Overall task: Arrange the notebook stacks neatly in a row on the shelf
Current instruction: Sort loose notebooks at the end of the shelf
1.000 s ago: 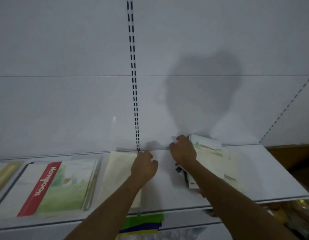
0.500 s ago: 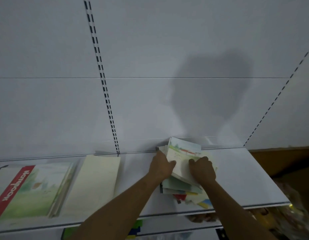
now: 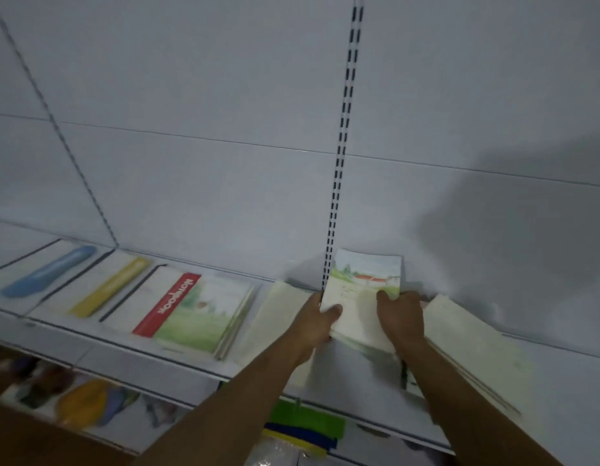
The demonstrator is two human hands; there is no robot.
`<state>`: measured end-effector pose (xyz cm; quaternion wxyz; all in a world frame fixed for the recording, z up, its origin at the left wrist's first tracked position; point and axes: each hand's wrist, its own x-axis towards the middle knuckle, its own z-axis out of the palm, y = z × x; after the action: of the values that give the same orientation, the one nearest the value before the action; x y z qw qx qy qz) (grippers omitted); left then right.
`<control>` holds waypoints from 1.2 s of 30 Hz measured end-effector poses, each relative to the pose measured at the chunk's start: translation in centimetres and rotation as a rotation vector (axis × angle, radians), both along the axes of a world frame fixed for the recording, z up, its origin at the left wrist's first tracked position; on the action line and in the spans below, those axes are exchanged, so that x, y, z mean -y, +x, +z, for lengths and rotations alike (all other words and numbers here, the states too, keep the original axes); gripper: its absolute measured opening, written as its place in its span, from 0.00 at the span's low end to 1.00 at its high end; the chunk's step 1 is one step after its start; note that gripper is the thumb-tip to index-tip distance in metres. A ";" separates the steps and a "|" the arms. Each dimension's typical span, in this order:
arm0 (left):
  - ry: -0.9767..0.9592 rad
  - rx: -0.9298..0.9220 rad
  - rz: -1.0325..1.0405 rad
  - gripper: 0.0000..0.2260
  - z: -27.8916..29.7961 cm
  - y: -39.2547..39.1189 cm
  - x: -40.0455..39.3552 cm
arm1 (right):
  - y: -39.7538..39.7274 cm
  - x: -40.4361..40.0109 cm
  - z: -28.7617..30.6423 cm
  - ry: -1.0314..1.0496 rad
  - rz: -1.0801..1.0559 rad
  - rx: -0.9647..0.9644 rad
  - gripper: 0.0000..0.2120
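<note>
Both hands hold a stack of notebooks (image 3: 362,294) with a landscape cover, tilted up above the white shelf (image 3: 561,375) near the slotted upright. My left hand (image 3: 317,322) grips its left edge, my right hand (image 3: 401,317) its right edge. Left of it a pale cream notebook stack (image 3: 275,317) lies flat, partly under my left arm. Further left sits a stack with a red band and green picture (image 3: 197,314). A cream stack (image 3: 470,348) lies on the shelf to the right of my right hand.
At the far left of the shelf lie a yellow-striped notebook (image 3: 107,287) and a blue-striped one (image 3: 46,272). A lower shelf holds green, blue and yellow items (image 3: 305,428) and coloured packets (image 3: 76,398). The white back panel rises behind.
The view has swung left. The landscape stack, held between both hands, has been lifted and carried left to the slotted upright, beside the cream stack.
</note>
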<state>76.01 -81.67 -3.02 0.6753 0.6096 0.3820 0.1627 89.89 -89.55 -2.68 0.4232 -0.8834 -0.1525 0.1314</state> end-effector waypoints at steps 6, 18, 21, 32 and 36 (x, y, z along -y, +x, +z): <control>-0.003 0.053 0.216 0.08 0.2 -13.9 -5.4 | -11.5 -8.5 0.3 0.141 0.249 -0.228 0.20; 0.202 -0.100 0.382 0.15 -1.5 -35.1 -13.2 | -32.1 -18.3 -2.2 0.114 0.431 -0.301 0.22; 0.216 -0.135 0.368 0.15 -2.9 -35.4 -14.5 | -32.2 -19.1 -2.6 0.086 0.429 -0.254 0.20; 0.429 -0.350 0.142 0.25 -2.9 -27.2 -20.6 | -24.6 -23.2 -3.5 -0.091 0.375 -0.062 0.21; 0.521 -0.474 0.000 0.25 -3.7 -24.8 -22.0 | -23.1 -23.5 -4.6 -0.180 0.346 -0.040 0.19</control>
<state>51.24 -59.72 -6.73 0.3896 0.7823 0.4737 0.1088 66.77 -66.07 -7.28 0.3167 -0.8753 -0.2815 0.2330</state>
